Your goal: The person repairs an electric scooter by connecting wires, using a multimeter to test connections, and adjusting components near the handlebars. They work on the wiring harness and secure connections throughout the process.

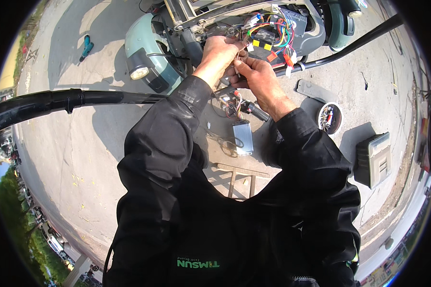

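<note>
Head view: a person in a black jacket worked with both hands at the opened body of a scooter, over a concrete ground.
Power drill (85,47): lay on the ground well to the left of the left hand, teal and black.
Black bar (72,101): ran across the picture below and left of the left hand, curved by the lens.
Scooter front (146,57): pale green shell with a round headlamp, just left of the left hand.
Left hand (219,51): fingers curled shut around thin wires at the scooter's opening; it touched the right hand.
Wire bundle (273,33): red, yellow, blue, green and white leads with connectors, packed in the scooter's open bay just above and right of both hands.
Right hand (256,76): fingertips pinched on a small wire end, pressed against the left hand from below.
Grey controller box (242,137): lay on the ground below the right hand, with a tangle of leads above it.
Wooden stool (242,177): stood further below the hands, between the sleeves.
Round hub cover (330,118): on the ground right of the right hand, wires inside.
Black battery case (373,160): on the ground well right of and below the right hand.
</note>
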A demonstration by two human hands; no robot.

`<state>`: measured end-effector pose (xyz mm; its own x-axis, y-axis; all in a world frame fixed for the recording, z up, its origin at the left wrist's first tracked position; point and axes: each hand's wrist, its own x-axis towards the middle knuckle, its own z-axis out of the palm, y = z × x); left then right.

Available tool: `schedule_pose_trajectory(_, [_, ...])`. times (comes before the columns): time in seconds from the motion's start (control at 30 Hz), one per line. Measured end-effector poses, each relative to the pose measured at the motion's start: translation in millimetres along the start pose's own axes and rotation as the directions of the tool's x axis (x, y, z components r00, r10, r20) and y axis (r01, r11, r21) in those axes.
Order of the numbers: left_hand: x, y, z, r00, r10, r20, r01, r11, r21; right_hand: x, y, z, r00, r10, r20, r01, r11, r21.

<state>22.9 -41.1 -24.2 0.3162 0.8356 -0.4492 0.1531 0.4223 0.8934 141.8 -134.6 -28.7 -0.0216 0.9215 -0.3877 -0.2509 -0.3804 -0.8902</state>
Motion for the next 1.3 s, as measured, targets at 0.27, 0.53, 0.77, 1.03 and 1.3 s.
schedule_pose_trajectory(0.27, [-20.8,-18.2,-19.8,0.980,-0.041,0.196,0.056,0.996,-0.072,-80.6,210.7,-4.6,0.996,-0.093,0.014,0.051,0.407,-0.912])
schedule_pose_trajectory(0.53, [-39.7,-20.6,-22.3,0.979,-0.028,0.204,0.023,0.999,0.026,-101.8,374.0,-13.7,0.903,0.026,0.429,0.390,-0.469,-0.793])
schedule_pose_trajectory(0.77, [-43.7,-11.2,-27.3,0.970,-0.030,0.242,-0.009,0.988,0.156,-103.8,380.6,1.5,0.973,0.046,0.226,0.227,-0.366,-0.903])
schedule_pose_trajectory(1.03, [-34.4,-22.3,-31.6,0.981,-0.013,0.192,-0.004,0.996,0.086,-124.9,361.5,26.4,0.880,0.033,0.474,0.449,-0.384,-0.807])
schedule_pose_trajectory(1.3, [-41.0,-11.1,-25.9,0.966,-0.062,0.250,0.058,0.998,0.022,-103.2,408.6,37.4,0.951,0.263,0.163,0.204,-0.136,-0.970])
